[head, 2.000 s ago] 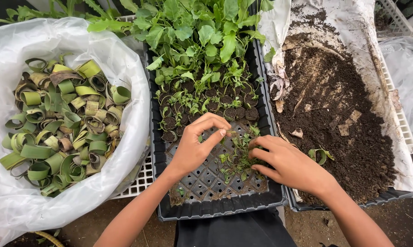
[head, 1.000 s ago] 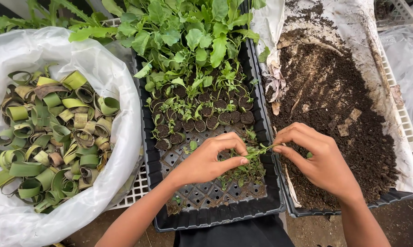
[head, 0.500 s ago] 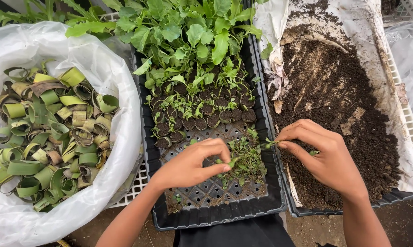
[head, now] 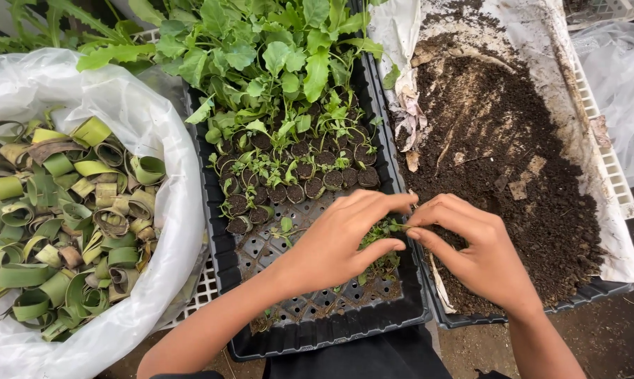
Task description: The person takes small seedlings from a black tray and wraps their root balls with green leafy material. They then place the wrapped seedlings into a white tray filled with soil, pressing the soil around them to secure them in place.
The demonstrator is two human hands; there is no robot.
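Seedling clump [head: 386, 231] sits between the 2 hands, at the right edge of the black cell tray [head: 317, 337]. Left hand [head: 338, 242] curls over it, thumb and fingers pinching into the greens. Right hand [head: 475, 253] meets it fingertip to fingertip, pinching the same clump. Just beyond the left hand: rows of soil plugs [head: 296, 179], then taller leafy seedlings [head: 275, 56]. Under and beyond the right hand: tray of loose soil [head: 506, 140]. Well left of the left hand: white bag [head: 170, 231] of curled leaf strips [head: 64, 210].

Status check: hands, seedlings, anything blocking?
Left hand and right hand pinch one seedling between them. Loose seedlings under left fingers. Nothing blocking.
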